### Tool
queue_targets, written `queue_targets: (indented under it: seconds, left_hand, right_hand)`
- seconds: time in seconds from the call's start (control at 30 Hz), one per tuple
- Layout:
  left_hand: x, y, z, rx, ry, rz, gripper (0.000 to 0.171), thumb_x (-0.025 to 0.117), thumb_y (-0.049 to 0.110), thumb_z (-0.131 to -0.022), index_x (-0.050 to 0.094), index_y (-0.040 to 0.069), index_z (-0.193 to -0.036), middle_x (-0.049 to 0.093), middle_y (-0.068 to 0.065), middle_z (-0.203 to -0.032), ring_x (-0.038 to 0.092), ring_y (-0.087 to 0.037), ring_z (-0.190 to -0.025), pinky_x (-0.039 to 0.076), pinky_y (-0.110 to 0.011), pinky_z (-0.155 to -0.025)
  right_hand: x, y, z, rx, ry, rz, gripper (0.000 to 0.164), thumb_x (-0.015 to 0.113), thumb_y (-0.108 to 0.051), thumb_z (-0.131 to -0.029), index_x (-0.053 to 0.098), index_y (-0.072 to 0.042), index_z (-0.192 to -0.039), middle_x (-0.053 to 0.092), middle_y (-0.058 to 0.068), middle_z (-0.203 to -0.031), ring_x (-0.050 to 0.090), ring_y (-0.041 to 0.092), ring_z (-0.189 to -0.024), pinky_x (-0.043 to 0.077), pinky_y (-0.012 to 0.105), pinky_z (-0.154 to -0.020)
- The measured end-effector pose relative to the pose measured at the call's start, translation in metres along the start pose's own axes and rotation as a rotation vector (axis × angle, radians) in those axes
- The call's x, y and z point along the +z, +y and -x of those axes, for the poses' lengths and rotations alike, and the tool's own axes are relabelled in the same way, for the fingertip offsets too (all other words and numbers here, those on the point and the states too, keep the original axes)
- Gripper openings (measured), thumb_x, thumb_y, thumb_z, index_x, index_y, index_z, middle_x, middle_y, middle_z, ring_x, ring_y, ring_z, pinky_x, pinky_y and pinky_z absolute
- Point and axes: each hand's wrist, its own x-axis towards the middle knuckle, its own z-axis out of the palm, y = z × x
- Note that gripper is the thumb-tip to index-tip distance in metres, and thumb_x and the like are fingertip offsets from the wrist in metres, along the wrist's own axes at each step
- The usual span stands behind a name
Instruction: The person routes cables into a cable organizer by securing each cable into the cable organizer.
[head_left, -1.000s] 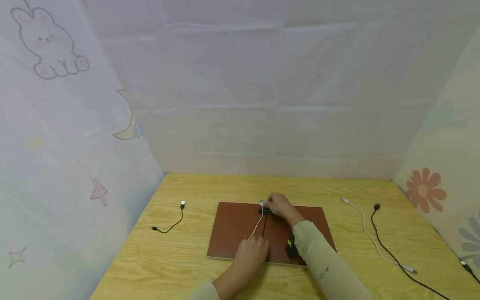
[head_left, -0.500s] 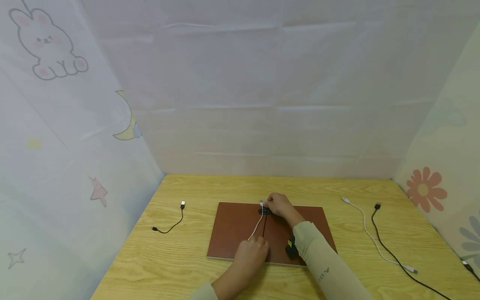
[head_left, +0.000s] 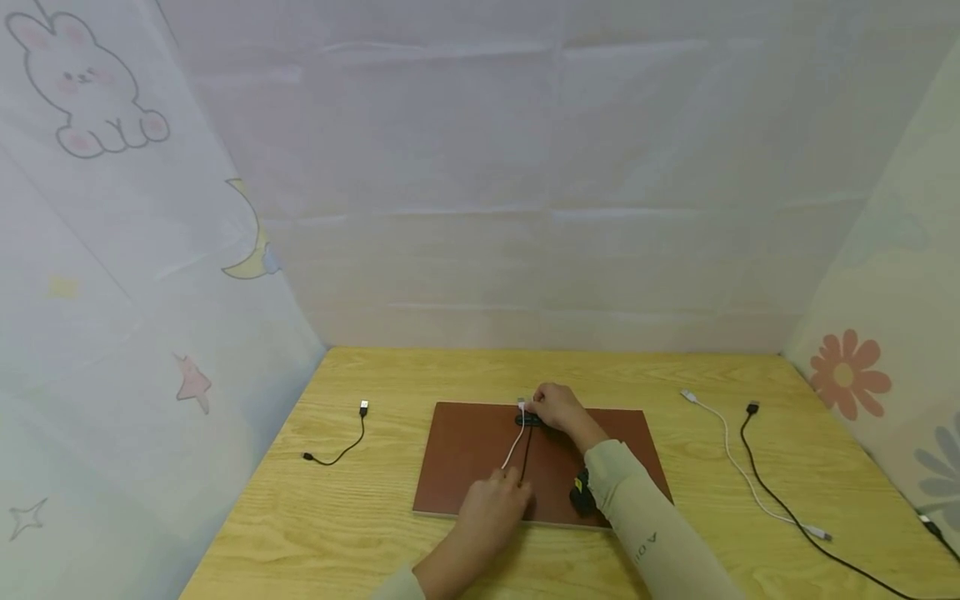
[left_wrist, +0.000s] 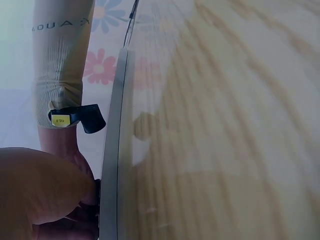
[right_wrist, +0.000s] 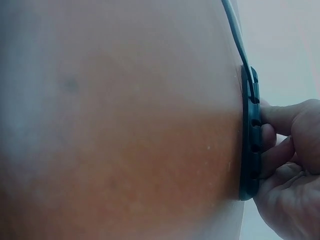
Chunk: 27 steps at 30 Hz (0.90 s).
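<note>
Head view: between left hand [head_left: 491, 506] and right hand [head_left: 558, 407], both grips impossible to tell, black cable [head_left: 527, 452] is apparently being seated in the cable clip [head_left: 528, 421], pressing seemingly needed.

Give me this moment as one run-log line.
right hand: at black holder; left hand: over brown board; white cable: holder's end slot to left hand; black cable: holder to left hand; grips: unclear

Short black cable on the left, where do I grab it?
Probably by the black plug body just behind the silver tip: it looks thicker than the cord. Pinch its two sides from above, coming from the right, where the left hand is. The cord lies flat on the table with nothing over it.
</note>
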Motion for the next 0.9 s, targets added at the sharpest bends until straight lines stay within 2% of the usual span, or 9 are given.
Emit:
queue_targets:
  seconds: [0.07, 0.27, 0.33, 0.57, 0.9]
  left_hand:
    - [0.000, 0.000, 0.000, -0.011, -0.009, 0.023, 0.004, 0.071, 0.028, -0.091, 0.068, 0.026, -0.094, 0.060, 0.004, -0.087, 0.060, -0.008, -0.074, 0.045, -0.022, -0.045]
    - [-0.006, -0.002, -0.004, -0.082, -0.135, 0.121, 0.010, 0.069, 0.026, -0.095, 0.071, 0.021, -0.103, 0.066, 0.004, -0.096, 0.064, -0.011, -0.081, 0.052, -0.025, -0.053]
    - [-0.007, -0.003, -0.006, -0.102, -0.158, 0.136, 0.010, 0.070, 0.025, -0.095, 0.071, 0.018, -0.102, 0.066, 0.003, -0.094, 0.064, -0.011, -0.080, 0.053, -0.026, -0.054]
    - [-0.006, -0.006, -0.010, -0.148, -0.151, 0.148, 0.005, 0.071, 0.020, -0.093, 0.069, 0.015, -0.094, 0.065, 0.001, -0.086, 0.063, -0.012, -0.075, 0.052, -0.028, -0.054]
    - [-0.009, -0.011, -0.008, -0.162, -0.156, 0.219, 0.004, 0.070, 0.015, -0.094, 0.071, 0.014, -0.090, 0.066, 0.001, -0.083, 0.062, -0.012, -0.073, 0.051, -0.027, -0.054]
  right_hand:
    - [0.000, 0.000, 0.000, 0.001, 0.001, 0.006, 0.022, 0.063, -0.028, -0.101, 0.064, -0.006, -0.097, 0.062, 0.008, -0.091, 0.054, 0.021, -0.074, 0.043, 0.032, -0.063]
    - [0.000, 0.001, 0.002, -0.008, 0.007, 0.000, 0.023, 0.063, -0.027, -0.101, 0.066, -0.004, -0.103, 0.065, 0.009, -0.096, 0.056, 0.021, -0.077, 0.046, 0.033, -0.066]
    - [0.000, 0.001, 0.004, -0.010, 0.011, -0.009, 0.024, 0.062, -0.027, -0.101, 0.067, -0.004, -0.105, 0.066, 0.010, -0.099, 0.057, 0.021, -0.078, 0.048, 0.035, -0.068]
    - [0.000, 0.002, 0.001, -0.044, 0.033, -0.017, 0.025, 0.059, -0.026, -0.102, 0.070, -0.005, -0.108, 0.069, 0.010, -0.105, 0.061, 0.021, -0.084, 0.052, 0.040, -0.074]
    - [0.002, 0.002, 0.000, -0.041, 0.019, -0.043, 0.022, 0.061, -0.025, -0.101, 0.070, -0.006, -0.104, 0.066, 0.007, -0.096, 0.057, 0.019, -0.077, 0.048, 0.034, -0.068]
